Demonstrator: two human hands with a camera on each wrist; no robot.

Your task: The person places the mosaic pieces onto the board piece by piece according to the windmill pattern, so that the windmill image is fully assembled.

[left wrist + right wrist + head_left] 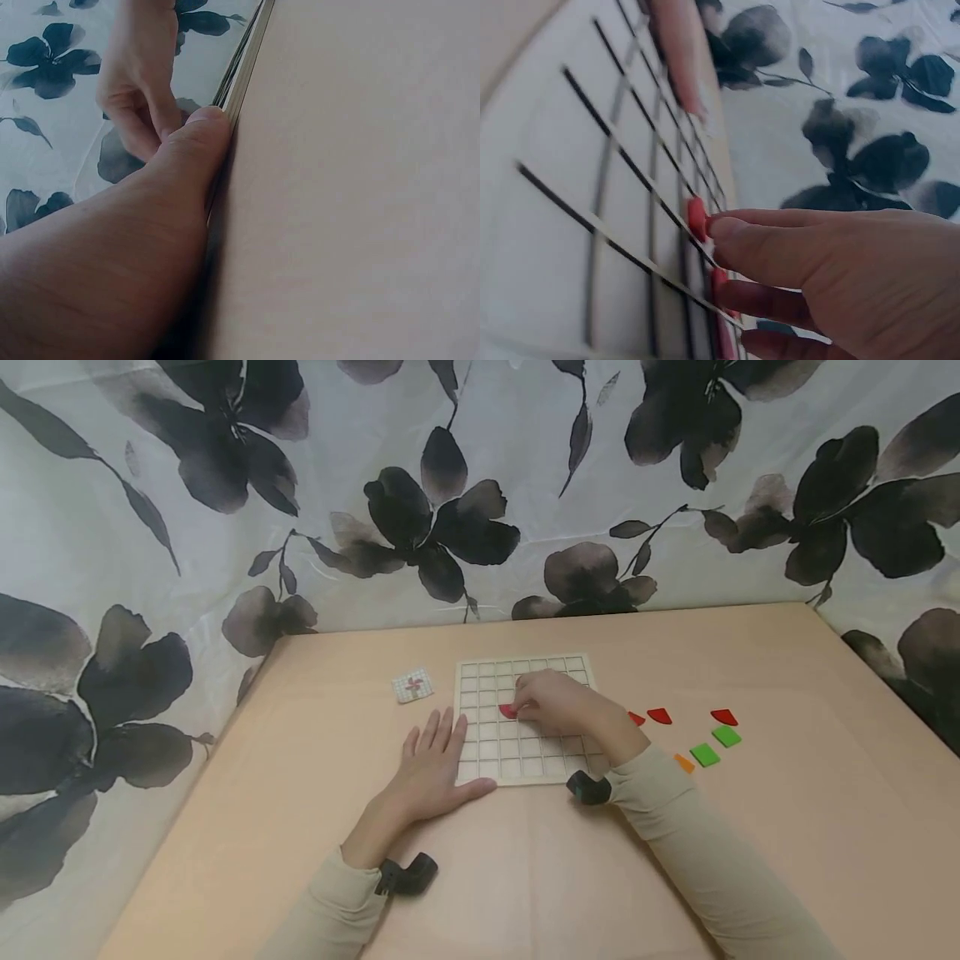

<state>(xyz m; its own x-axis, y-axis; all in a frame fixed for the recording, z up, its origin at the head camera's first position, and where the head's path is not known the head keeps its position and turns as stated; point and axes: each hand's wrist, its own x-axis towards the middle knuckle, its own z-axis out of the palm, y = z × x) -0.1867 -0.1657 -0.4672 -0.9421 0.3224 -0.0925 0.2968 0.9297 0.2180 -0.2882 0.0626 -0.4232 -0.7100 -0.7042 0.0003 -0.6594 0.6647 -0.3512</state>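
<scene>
A pale grid board (480, 768) of raised square cells lies on the table. My right hand (558, 700) is over its middle, thumb and fingertips pinching a small red piece (507, 712) at one of the cells. In the right wrist view the red piece (697, 218) shows at the fingertips, and more red (720, 283) shows among the cells beneath the fingers. My left hand (433, 770) rests flat with straight fingers along the board's left edge, its thumb at the near left corner. The left wrist view shows that thumb (196, 142) against the board's side.
A small pattern card (412, 686) lies left of the board. Right of it, partly behind my right forearm, are red quarter-round pieces (659, 716), green squares (704, 754) and an orange piece (684, 763). A floral cloth (555, 518) hangs behind the table (825, 827).
</scene>
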